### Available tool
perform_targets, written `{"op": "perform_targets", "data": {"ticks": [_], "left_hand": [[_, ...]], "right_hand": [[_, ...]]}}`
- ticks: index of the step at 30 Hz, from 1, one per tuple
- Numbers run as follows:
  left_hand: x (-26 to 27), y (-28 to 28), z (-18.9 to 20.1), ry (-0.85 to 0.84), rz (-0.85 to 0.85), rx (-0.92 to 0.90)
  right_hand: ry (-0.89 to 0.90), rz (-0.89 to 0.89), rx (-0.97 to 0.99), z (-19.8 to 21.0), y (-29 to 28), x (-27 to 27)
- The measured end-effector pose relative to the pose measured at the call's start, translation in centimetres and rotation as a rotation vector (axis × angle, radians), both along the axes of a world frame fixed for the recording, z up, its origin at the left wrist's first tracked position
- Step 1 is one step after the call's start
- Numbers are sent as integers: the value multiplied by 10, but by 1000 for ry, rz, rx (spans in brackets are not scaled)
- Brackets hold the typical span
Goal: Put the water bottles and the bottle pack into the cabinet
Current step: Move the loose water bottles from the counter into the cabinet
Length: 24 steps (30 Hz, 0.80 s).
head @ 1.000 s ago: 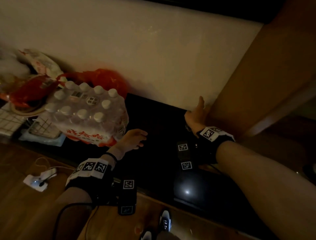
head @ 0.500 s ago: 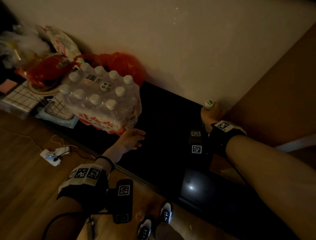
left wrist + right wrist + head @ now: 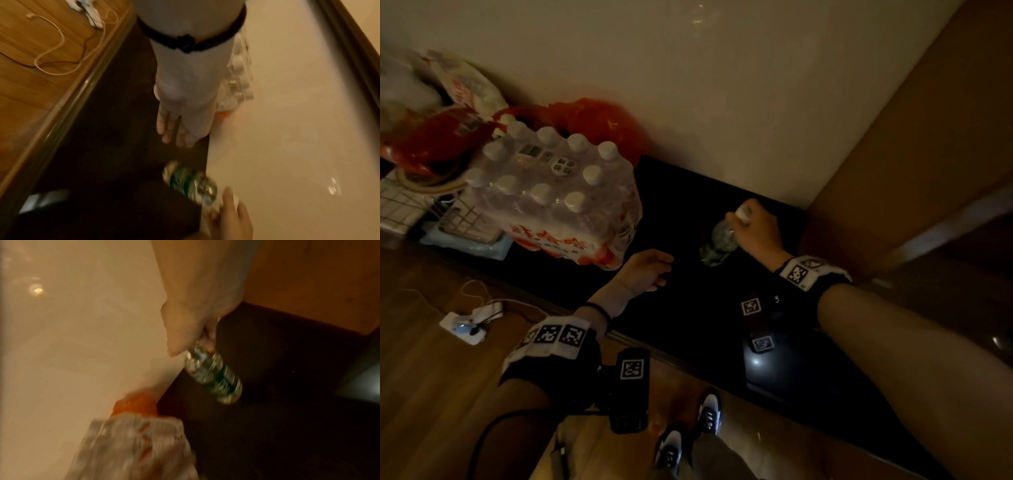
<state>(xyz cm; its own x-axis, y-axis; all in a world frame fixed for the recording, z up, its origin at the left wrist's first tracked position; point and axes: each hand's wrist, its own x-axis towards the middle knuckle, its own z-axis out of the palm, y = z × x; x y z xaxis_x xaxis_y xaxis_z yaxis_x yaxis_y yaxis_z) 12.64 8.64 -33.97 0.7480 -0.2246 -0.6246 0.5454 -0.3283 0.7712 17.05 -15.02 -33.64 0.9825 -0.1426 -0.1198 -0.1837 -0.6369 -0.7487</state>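
Shoes [image 3: 690,435] and wooden floor [image 3: 431,394] lie nearest, with a white power strip [image 3: 469,324] and its cables to the left, just short of the dark cabinet surface [image 3: 688,308]. Over that surface the left hand [image 3: 645,270] hangs with fingers relaxed, holding nothing, just beside the shrink-wrapped bottle pack [image 3: 558,202], while the right hand [image 3: 755,229] grips a water bottle [image 3: 719,241] round its capped neck, tilted in the air. Behind the pack, against the pale wall [image 3: 722,85], sit red plastic bags [image 3: 592,120] and a wire basket [image 3: 410,209], and a wooden panel [image 3: 928,137] bounds the right side.
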Motion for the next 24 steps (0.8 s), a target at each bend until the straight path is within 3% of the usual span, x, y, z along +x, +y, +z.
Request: {"op": "perform_targets", "data": {"ticks": [4, 7, 11, 16, 20, 24], "left_hand": [[-6, -19, 5, -64, -130, 52], [-21, -39, 16, -280, -389, 388], [-58, -71, 35, -287, -374, 51], [-90, -112, 37, -303, -560, -36], [-121, -153, 33, -320, -762, -119], [-144, -196, 29, -359, -844, -77]], "right_hand": [[38, 196, 97, 18, 17, -37], [104, 243, 228, 37, 17, -61], [-17, 198, 210, 70, 8, -100], [19, 144, 213, 94, -28, -164], [51, -49, 161, 92, -62, -215], [36, -256, 134, 90, -102, -257]]}}
